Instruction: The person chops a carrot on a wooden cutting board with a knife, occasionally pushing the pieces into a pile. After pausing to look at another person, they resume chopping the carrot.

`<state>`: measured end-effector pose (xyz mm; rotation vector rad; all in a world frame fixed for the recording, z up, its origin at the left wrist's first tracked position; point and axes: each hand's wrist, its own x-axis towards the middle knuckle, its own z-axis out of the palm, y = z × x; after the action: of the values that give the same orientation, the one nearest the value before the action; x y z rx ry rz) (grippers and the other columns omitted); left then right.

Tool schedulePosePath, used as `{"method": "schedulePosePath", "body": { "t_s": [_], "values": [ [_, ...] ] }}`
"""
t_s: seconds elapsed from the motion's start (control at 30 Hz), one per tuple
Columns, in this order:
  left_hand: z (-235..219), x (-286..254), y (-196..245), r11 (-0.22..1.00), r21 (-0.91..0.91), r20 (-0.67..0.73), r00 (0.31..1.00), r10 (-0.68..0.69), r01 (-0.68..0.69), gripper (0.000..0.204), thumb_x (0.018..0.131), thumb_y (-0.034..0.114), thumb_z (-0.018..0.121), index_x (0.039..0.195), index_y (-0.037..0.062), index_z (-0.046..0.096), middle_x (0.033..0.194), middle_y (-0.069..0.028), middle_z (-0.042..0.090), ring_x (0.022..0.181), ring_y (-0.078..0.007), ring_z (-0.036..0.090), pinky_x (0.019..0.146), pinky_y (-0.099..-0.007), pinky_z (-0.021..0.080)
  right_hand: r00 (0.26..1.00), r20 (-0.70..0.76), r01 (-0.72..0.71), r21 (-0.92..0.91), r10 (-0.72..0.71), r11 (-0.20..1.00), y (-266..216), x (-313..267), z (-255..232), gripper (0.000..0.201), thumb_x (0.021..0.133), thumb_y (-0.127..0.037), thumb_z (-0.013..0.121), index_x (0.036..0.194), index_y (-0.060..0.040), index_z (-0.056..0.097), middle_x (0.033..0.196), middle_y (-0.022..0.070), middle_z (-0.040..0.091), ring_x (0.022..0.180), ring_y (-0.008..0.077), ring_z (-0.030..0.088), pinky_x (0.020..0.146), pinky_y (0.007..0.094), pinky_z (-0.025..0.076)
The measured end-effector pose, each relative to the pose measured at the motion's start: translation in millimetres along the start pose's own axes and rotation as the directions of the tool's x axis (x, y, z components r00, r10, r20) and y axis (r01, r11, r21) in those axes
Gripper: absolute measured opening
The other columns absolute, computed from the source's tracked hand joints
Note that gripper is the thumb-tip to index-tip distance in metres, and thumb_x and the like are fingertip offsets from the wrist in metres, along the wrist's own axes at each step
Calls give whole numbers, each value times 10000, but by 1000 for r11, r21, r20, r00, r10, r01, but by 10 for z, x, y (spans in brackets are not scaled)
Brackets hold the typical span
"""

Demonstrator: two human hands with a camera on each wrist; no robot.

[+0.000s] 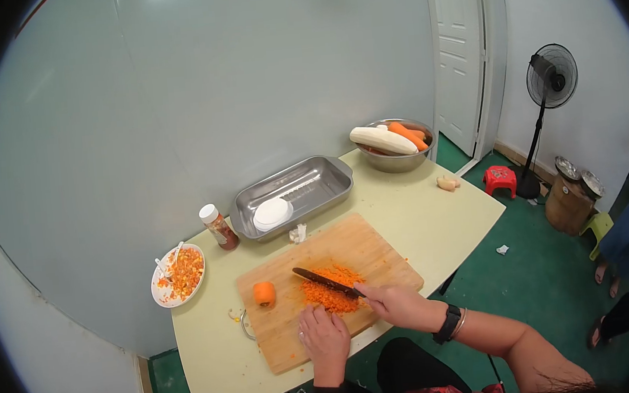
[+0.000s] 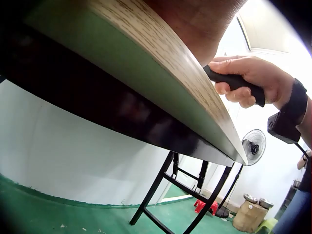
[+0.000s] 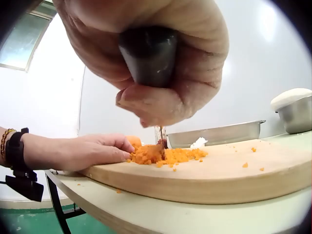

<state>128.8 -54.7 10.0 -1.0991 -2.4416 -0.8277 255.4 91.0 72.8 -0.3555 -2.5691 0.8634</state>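
My right hand (image 1: 397,307) grips the black handle of a knife (image 1: 327,281), its fingers wrapped round it in the right wrist view. The dark blade lies across a pile of finely chopped carrot (image 1: 333,297) on a wooden cutting board (image 1: 367,240). Palm down near the board's front edge, my left hand (image 1: 324,339) has its fingers extended to the near side of the pile. A carrot chunk (image 1: 264,294) stands left of the pile. From low down, the left wrist view mostly takes in the table's edge and the right hand on the knife handle.
Behind the board are a metal tray (image 1: 319,188) with a white round item, a white-capped jar (image 1: 218,227) and garlic (image 1: 298,233). A plate of diced food (image 1: 201,283) stands left. At the back right, a metal bowl (image 1: 394,162) holds a peeled white radish and carrots.
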Motion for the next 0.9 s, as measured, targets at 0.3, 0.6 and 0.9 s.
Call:
{"method": "schedulePosePath", "body": {
  "t_s": [0.3,0.6,0.9],
  "values": [
    [-40,-1,22,999,-31,29,999,-26,27,309,872,196,613,1102,-7,574,1239,-231,553,1206,-404,508,966,-524,426,997,71,-31,-22,33,999,-140,-8,-75,446,964,-103,543,1400,-21,500,876,260,653,781,407,652,695,445,514],
    [-35,11,19,999,-29,12,1000,-20,21,305,870,191,611,1098,-8,575,1230,-232,554,1183,-400,514,958,-514,427,998,63,-9,-25,11,1000,-177,-21,-67,440,975,-125,533,1405,-37,500,851,254,648,759,408,648,689,458,507],
    [-22,11,17,1000,-6,-16,1000,4,-4,295,866,187,614,1082,-9,575,1215,-229,559,1167,-394,522,938,-510,438,999,-8,32,-24,-32,999,-105,-6,-15,389,984,-206,532,1351,-78,550,736,236,633,674,417,645,597,509,502]
  ]
}}
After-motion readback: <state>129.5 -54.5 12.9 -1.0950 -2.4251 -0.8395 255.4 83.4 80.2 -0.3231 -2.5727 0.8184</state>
